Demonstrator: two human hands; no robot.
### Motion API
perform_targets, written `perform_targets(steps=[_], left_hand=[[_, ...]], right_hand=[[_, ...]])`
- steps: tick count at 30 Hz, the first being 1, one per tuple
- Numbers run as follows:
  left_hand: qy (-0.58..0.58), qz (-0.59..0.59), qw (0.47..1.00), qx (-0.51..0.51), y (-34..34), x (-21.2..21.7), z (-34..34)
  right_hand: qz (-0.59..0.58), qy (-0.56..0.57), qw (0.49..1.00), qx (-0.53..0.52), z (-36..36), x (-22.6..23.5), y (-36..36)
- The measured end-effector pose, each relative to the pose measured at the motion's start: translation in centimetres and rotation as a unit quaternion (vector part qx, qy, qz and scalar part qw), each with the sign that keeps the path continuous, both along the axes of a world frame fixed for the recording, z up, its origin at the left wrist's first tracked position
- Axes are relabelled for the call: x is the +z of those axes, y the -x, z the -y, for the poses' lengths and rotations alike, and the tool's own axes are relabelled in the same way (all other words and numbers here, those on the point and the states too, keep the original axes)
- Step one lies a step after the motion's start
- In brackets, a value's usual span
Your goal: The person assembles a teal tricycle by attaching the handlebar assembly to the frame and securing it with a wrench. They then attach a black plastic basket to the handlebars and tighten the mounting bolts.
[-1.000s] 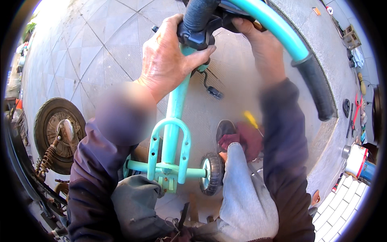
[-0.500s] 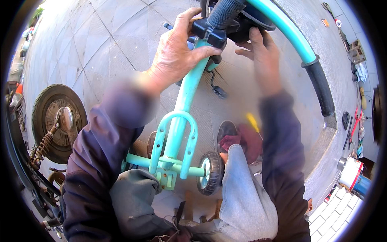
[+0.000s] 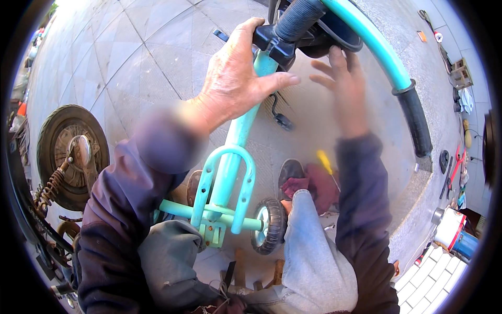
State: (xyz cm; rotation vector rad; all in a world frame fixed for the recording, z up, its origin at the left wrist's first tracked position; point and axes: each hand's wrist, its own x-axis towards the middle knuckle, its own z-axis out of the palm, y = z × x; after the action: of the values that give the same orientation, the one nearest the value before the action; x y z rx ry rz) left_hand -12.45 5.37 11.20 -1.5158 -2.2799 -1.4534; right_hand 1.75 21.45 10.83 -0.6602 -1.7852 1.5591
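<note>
A turquoise child's tricycle frame (image 3: 238, 133) stands between my knees, its small black-tyred wheel (image 3: 269, 225) near my right leg. At the far end sit a black clamp (image 3: 275, 46) and a ribbed black sleeve (image 3: 298, 22). My left hand (image 3: 235, 73) lies over the tube just below the clamp, thumb stretched out across it and fingers apart; some fingers are hidden. My right hand (image 3: 345, 86), smeared by motion, has its fingers spread under a black rounded part (image 3: 340, 34) and holds nothing visible. The curved turquoise handlebar (image 3: 374, 44) ends in a black grip (image 3: 414, 123).
A yellow-handled screwdriver (image 3: 324, 161) and a dark red cloth (image 3: 320, 188) lie by my right shoe. To the left is a larger wheel with a rusty spring (image 3: 47, 193). Red-handled pliers (image 3: 458, 163) and other tools lie at right, near a white-and-blue can (image 3: 454, 234).
My left thumb has come off the black clamp and stretches out lower down. My right hand has dropped slightly away from the black rounded part. The frame has shifted slightly in view.
</note>
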Motion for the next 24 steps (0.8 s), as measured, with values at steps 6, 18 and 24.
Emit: perform_targets(steps=[6,18,24], left_hand=[[0.009,0.012,0.999,0.034,-0.7,1.2,-1.8],[0.097,0.031,0.986,-0.131,3.9,2.6,-1.3],[0.108,0.048,0.973,-0.197,5.5,2.6,-1.3]], right_hand=[[-0.020,-0.149,0.989,0.016,-1.6,0.9,1.2],[-0.040,-0.131,0.987,0.082,-2.3,0.6,0.3],[0.029,-0.056,0.995,0.075,-1.7,0.4,-1.9]])
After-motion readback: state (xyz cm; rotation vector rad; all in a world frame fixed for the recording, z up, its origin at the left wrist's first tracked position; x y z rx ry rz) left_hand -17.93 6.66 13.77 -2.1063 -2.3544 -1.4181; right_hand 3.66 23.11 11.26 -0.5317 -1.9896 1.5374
